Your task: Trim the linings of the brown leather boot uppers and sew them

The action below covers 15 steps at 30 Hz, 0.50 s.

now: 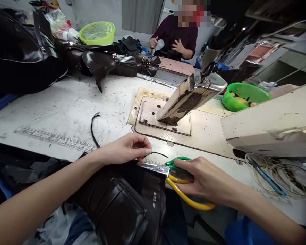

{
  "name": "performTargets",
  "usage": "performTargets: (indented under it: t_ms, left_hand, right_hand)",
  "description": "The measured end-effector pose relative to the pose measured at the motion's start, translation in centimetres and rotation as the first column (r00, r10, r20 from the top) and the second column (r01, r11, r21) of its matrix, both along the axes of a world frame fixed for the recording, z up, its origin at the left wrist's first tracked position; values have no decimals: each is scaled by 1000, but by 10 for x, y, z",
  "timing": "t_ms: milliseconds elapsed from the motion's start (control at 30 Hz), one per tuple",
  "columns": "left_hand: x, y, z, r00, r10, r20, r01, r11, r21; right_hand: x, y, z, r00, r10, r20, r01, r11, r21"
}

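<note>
My left hand [134, 148] pinches a thin black cord [159, 154] between thumb and fingertips, and its free end sticks out to the right. In my right hand [202, 177] is a pair of scissors [155, 168] with one green and one yellow handle. Its blades point left, just below my left fingertips; whether they touch the cord is hidden. A dark brown leather boot upper [117, 207], with a strap, a flap and a printed size mark, hangs over the table's front edge below both hands. Another piece of black cord [93, 131] lies on the table [63, 102] left of my left hand.
A sewing machine post [181, 102] rises beyond my hands. Several boot uppers [109, 63] lie at the back left near a yellow-green basket [97, 32]. A green bowl [244, 97] and tangled cords [275, 180] are at right. A person [178, 37] sits opposite.
</note>
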<state>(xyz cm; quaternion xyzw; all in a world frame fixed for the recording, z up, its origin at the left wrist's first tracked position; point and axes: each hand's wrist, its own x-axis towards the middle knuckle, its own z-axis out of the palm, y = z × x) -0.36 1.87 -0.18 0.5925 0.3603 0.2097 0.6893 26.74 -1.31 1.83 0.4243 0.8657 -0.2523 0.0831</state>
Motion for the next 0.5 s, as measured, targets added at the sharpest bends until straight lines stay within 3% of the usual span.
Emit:
performTargets:
  t_ms: [167,333,500]
  left_hand:
    - [-2,1,3,996,18,85,-17,1000,-12]
    - [-1,2,9,986,70,150,-69,998,-11]
    - [-2,3,10,968,140,209,-138,990,-23]
  right_hand:
    - [-6,4,-2,999,46,-10,-45,997,64]
    - [-15,11,0,989,144,33,-148,966,213]
    - [-25,19,4,972,196,132,-221,951,214]
